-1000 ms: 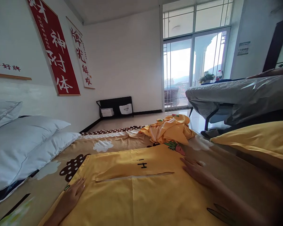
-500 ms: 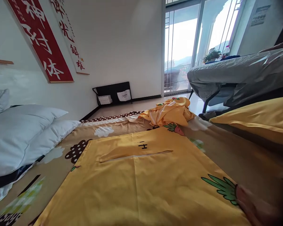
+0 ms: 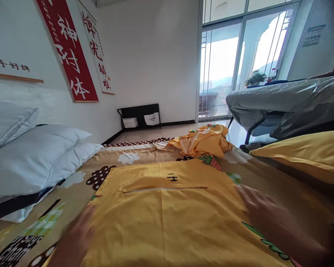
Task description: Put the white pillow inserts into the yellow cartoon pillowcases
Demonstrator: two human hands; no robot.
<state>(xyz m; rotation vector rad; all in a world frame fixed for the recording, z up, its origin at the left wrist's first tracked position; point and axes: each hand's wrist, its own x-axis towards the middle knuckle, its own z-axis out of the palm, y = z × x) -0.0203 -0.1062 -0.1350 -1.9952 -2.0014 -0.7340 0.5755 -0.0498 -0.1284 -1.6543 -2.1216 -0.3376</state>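
A yellow pillowcase (image 3: 156,226) with carrot prints and the letters "Hi" lies spread on the patterned bed sheet (image 3: 75,181). A long slit (image 3: 164,188) crosses it near the far end, slightly gaping. My left hand (image 3: 78,233) is at its left edge, smeared by motion. Along the right edge is my right hand (image 3: 263,205), also blurred, with the fabric bulging a little beside it. Whether either hand grips the cloth cannot be made out.
White pillows (image 3: 44,155) are stacked at the left. A crumpled yellow cloth (image 3: 203,141) lies at the bed's far edge, and a yellow cushion (image 3: 303,148) is on the right. Behind it stands a plastic-covered table (image 3: 281,96). A black rack (image 3: 140,115) stands against the wall.
My left hand has come into view at the left edge. My right hand has moved inward and away from me along the right edge, whose carrot print is now partly folded. The view has tilted up.
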